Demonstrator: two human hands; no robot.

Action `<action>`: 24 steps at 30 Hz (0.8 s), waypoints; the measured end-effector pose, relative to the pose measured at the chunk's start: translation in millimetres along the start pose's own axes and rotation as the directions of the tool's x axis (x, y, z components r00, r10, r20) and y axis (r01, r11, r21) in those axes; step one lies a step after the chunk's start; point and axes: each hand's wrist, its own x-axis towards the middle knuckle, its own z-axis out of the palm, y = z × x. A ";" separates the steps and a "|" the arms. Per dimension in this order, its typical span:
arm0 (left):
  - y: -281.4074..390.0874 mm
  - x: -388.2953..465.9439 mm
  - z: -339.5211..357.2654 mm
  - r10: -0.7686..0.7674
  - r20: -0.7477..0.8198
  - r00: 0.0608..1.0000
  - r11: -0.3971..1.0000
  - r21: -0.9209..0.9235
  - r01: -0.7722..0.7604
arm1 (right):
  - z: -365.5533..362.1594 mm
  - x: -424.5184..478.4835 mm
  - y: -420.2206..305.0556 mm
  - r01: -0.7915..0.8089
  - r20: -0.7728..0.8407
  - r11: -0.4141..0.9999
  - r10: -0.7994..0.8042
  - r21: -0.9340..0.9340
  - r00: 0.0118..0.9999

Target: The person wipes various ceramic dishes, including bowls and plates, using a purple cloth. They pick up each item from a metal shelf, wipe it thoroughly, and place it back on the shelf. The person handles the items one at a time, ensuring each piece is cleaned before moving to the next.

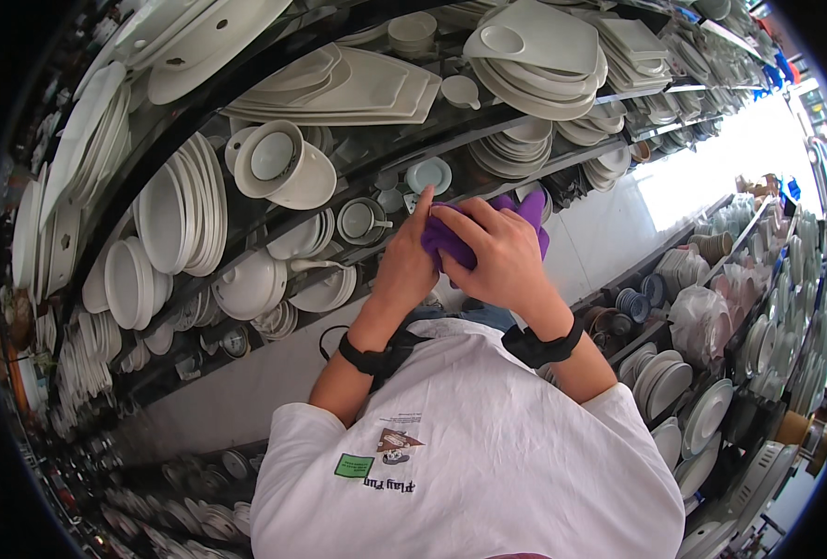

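A bunched purple cloth (pixel 448 241) is gripped in my right hand (pixel 497 244), and its loose end sticks out past the knuckles. My left hand (pixel 408 255) meets the cloth from the other side, index finger extended. The cloth hides its other fingers, so whether it grips something there is unclear. Just beyond that fingertip, a pale blue dish (pixel 429 175) rests on the shelf. A small white piece with a dark pattern (pixel 411 202) shows beside the finger; I cannot tell whether it is held. Left of my hand is a handled white cup (pixel 359 220).
Dark-edged shelves (pixel 448 143) of white crockery run along the front. Stacked plates (pixel 536 77) and upright oval plates (pixel 183 202) crowd them, with nested bowls (pixel 277 157) between. A second rack behind on the right holds plates (pixel 661 384) and bagged ware (pixel 700 321). Pale floor (pixel 574 244) lies between.
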 end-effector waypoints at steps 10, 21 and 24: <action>-10.6 0.9 -17.8 0.241 -0.025 0.970 0.971 -0.002 -0.241 | 5.8 15.4 40.8 -0.441 0.194 0.721 0.403 0.534 0.894; -4.6 0.1 -39.8 0.087 0.150 0.985 0.808 -0.588 0.019 | 5.0 19.3 77.3 -0.418 0.360 0.482 0.212 0.770 0.908; -11.4 1.6 -36.2 0.060 0.137 0.989 0.625 -0.778 0.070 | 10.0 20.1 80.8 -0.396 0.359 0.400 0.167 0.827 0.918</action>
